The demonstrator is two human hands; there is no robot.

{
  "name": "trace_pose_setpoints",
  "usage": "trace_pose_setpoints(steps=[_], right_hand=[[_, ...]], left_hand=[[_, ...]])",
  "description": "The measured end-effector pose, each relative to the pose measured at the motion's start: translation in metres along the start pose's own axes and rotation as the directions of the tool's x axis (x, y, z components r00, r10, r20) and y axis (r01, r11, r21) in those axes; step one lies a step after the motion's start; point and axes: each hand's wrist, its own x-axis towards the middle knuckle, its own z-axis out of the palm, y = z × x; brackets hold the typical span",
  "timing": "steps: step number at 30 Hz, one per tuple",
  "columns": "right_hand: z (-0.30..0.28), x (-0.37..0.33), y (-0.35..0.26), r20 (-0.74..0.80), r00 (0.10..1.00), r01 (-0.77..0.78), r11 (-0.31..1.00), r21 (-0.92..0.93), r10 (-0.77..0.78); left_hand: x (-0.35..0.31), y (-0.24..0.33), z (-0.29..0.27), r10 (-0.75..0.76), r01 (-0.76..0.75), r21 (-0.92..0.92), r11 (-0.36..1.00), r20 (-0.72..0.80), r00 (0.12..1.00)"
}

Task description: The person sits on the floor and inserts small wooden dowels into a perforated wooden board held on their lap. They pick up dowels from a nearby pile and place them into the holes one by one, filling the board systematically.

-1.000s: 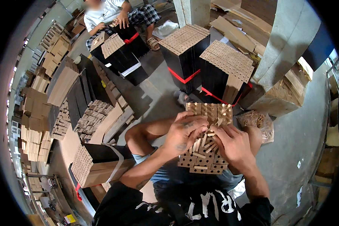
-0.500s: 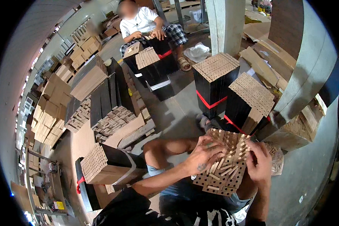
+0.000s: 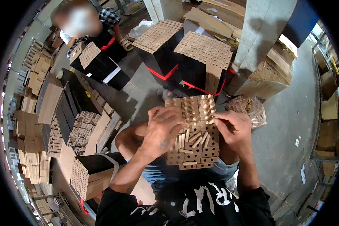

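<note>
Between my knees stands a bundle of drilled wooden strips (image 3: 209, 151), its top face full of round holes. Wooden dowels stand upright in the holes of its far part, and several loose dowels (image 3: 195, 137) lie across the middle. At the far right edge of this face, my right hand (image 3: 235, 130) pinches a wooden dowel (image 3: 209, 121) between thumb and fingertips. My left hand (image 3: 164, 126) arches over the left side, fingers curled together and slightly blurred; what its fingertips hold is hidden.
A clear plastic bag of dowels (image 3: 248, 107) lies right of the bundle. Ahead stand black-sided bundles (image 3: 203, 47) with red straps. Stacked dark strips (image 3: 83, 128) and a strapped bundle (image 3: 81, 179) are at left. Another person (image 3: 83, 26) sits at the far left beside similar bundles.
The view has turned, so the surroundings sit further left and higher. My right hand has closed its fingertips on a dowel at the right edge; my left hand stays over the left side.
</note>
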Motion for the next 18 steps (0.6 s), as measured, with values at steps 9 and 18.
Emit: trace_pose_setpoints(steps=[9,18], right_hand=[[0.004,-0.001,-0.016,0.051,0.986,0.163,0.981,-0.104,-0.159],[-0.002,0.0,-0.017,0.387,0.856,0.424,0.893,-0.148,-0.343]], left_hand=[[0.001,-0.008,0.008,0.037,-0.032,-0.098,0.995,0.046,0.998],[0.006,0.003,0.007,0.067,-0.075,0.052,0.996,0.14,0.988]])
